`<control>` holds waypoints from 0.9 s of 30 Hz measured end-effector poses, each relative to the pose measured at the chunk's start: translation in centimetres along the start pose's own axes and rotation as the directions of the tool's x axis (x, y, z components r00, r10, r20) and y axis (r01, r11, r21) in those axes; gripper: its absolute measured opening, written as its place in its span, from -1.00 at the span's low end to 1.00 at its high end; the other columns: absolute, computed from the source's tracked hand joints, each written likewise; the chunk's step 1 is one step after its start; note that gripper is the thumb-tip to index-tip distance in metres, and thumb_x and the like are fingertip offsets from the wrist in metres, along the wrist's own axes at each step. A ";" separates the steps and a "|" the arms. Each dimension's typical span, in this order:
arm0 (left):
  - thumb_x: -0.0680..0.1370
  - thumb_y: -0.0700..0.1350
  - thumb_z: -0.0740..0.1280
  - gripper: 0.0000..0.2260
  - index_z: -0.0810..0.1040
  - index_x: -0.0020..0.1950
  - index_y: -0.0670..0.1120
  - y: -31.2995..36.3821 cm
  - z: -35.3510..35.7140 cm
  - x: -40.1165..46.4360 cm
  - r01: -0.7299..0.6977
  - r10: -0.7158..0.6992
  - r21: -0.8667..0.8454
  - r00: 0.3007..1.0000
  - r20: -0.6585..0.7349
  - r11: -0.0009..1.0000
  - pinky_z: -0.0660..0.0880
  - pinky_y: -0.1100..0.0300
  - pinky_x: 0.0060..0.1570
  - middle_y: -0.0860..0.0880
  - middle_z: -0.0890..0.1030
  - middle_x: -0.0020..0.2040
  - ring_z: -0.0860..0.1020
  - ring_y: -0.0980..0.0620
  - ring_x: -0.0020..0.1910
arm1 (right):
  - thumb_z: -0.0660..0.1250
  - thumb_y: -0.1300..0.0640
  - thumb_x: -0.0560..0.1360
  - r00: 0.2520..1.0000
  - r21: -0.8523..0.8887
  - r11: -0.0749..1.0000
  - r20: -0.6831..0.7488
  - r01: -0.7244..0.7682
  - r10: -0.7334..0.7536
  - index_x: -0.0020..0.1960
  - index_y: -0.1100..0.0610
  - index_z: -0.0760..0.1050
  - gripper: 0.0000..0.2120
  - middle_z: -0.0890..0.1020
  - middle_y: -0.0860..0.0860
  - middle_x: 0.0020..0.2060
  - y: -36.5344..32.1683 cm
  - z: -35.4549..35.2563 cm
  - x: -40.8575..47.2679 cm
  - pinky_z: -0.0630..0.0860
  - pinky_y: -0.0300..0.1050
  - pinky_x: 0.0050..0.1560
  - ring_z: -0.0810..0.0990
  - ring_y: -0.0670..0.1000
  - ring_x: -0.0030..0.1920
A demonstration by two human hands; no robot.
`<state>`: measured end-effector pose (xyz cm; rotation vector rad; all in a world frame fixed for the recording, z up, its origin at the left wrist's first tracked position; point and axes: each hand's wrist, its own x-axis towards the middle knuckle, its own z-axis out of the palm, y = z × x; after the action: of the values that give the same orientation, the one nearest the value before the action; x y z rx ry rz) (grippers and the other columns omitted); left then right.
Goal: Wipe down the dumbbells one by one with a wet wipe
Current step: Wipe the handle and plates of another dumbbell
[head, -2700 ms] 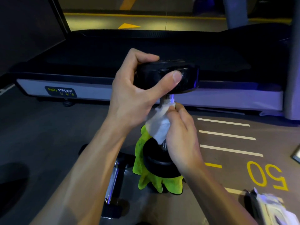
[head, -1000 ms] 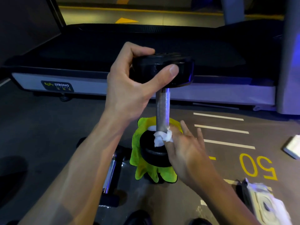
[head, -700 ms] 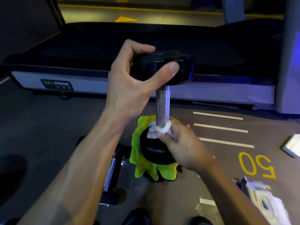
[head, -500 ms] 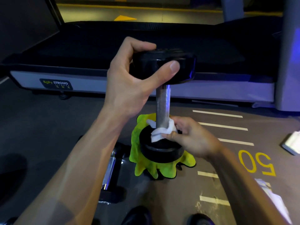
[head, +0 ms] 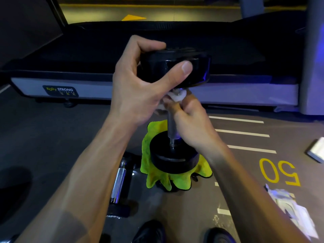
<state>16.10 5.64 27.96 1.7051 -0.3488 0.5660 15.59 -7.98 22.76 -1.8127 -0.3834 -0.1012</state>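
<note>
A black dumbbell [head: 172, 153] with a steel handle stands upright, its lower head resting on a lime-green cloth [head: 157, 179] on the floor. My left hand [head: 140, 88] grips the upper head from the left, thumb across its front. My right hand [head: 189, 120] wraps round the top of the handle and holds a white wet wipe [head: 178, 97] pressed against the bar just under the upper head. Most of the wipe is hidden by my fingers. A second dumbbell [head: 119, 186] with a shiny handle lies on the floor to the left of the cloth.
A treadmill [head: 70, 79] runs across the floor right behind the dumbbell. A wet-wipe packet [head: 291, 211] lies at the lower right and a white object [head: 317, 151] at the right edge. My shoes [head: 150, 232] show at the bottom.
My right hand has slid the wipe up the handle from the lower head to just under the upper head. My left hand kept its grip on the top head.
</note>
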 end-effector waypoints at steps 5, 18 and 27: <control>0.47 0.01 0.59 -0.58 0.53 0.17 -0.15 -0.4 -0.5 0.2 0.020 -0.021 -0.022 1.000 -0.024 1.000 0.54 0.25 0.02 -0.11 0.67 0.14 0.65 0.08 0.04 | 0.34 0.15 0.59 0.938 -0.319 0.946 0.306 -0.060 0.163 0.11 0.06 0.52 -0.89 0.67 -0.15 -0.09 1.9 -1.5 -2.0 0.52 -0.04 0.17 0.62 -0.15 0.00; 0.45 0.01 0.59 -0.59 0.53 0.15 -0.13 -0.4 -1.1 -0.3 0.019 -0.021 -0.037 0.999 -0.032 0.999 0.55 0.22 0.03 -0.06 0.67 0.12 0.64 0.09 0.03 | 0.52 0.07 0.38 0.948 -0.357 0.914 0.173 -0.192 0.267 -0.06 -0.02 0.53 -0.80 0.68 -0.13 -0.16 2.3 -0.6 -2.2 0.57 -0.15 -0.02 0.63 -0.16 -0.08; 0.42 -0.01 0.62 -0.56 0.54 0.15 -0.16 0.1 0.2 -0.5 0.023 -0.024 -0.068 0.999 -0.021 0.997 0.53 0.23 -0.01 -0.02 0.66 0.05 0.64 0.10 -0.02 | 0.39 -0.07 0.37 0.969 -0.403 0.882 -0.112 -0.245 0.218 -0.04 0.02 0.59 -0.76 0.70 -0.07 -0.20 2.4 1.5 -3.0 0.60 0.02 -0.03 0.68 0.03 -0.08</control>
<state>15.66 5.38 27.70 1.6352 -0.3284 0.5495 13.32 -7.68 19.31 -2.2576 -0.0970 -0.0757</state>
